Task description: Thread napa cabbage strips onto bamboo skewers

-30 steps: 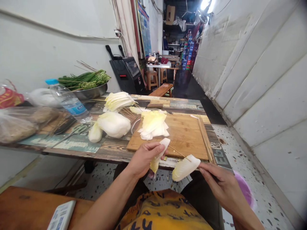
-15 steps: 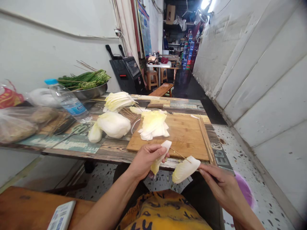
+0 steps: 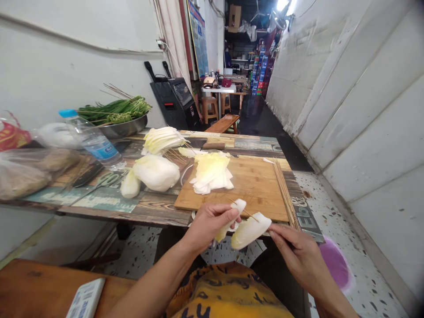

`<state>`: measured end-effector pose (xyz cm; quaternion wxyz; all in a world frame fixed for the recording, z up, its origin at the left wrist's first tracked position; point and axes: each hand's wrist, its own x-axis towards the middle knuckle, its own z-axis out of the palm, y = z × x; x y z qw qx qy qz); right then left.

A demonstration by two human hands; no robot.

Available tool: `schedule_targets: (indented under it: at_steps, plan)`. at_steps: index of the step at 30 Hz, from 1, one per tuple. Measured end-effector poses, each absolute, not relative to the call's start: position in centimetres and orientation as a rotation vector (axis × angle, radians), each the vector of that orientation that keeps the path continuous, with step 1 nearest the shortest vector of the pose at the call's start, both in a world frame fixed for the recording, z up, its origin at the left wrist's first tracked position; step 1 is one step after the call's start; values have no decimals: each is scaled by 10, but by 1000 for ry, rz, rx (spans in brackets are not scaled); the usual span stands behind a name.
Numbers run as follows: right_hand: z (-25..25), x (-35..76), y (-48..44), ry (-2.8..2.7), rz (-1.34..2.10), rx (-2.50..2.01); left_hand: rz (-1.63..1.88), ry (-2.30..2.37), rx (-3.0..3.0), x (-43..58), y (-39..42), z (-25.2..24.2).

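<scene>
My left hand (image 3: 210,224) pinches a napa cabbage leaf (image 3: 240,205) between thumb and fingers, above the table's front edge. Closed on the end of a thin bamboo skewer (image 3: 247,213) is my right hand (image 3: 294,249). A second cabbage leaf (image 3: 251,230) is threaded on that skewer, close to the right fingertips. The skewer's far tip pokes out beyond the leaf in my left hand. Behind my hands, a pile of cut cabbage leaves (image 3: 212,173) lies on the wooden cutting board (image 3: 255,185).
Loose skewers (image 3: 284,192) line the board's right edge. Left of the board sit a whole cabbage (image 3: 157,172), skewered leaves (image 3: 164,140), scissors (image 3: 107,179) and a leaning water bottle (image 3: 99,143). A metal bowl (image 3: 127,128) of greens stands behind. A purple basin (image 3: 336,265) is on the floor at right.
My left hand has moved right and the two leaves are closer together. The skewer tip now shows past the left-hand leaf. My right hand has shifted slightly left.
</scene>
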<state>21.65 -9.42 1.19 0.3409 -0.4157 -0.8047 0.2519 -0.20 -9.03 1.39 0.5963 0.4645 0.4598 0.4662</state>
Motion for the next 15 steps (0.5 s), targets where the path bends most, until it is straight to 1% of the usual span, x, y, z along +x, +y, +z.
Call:
schedule_targets:
  at_steps: [5, 10, 12, 15]
  plan:
    - [11, 210, -93, -2097, 653, -1040, 1063, 1075, 1251, 9, -92, 15]
    - [5, 218, -90, -2053, 657, -1100, 1049, 1165, 1323, -5, -91, 2]
    - [3, 224, -89, -1991, 614, -1164, 1110, 1328, 1386, -21, -86, -6]
    - [0, 229, -89, -1934, 561, -1227, 1315, 1745, 1683, -47, -68, -17]
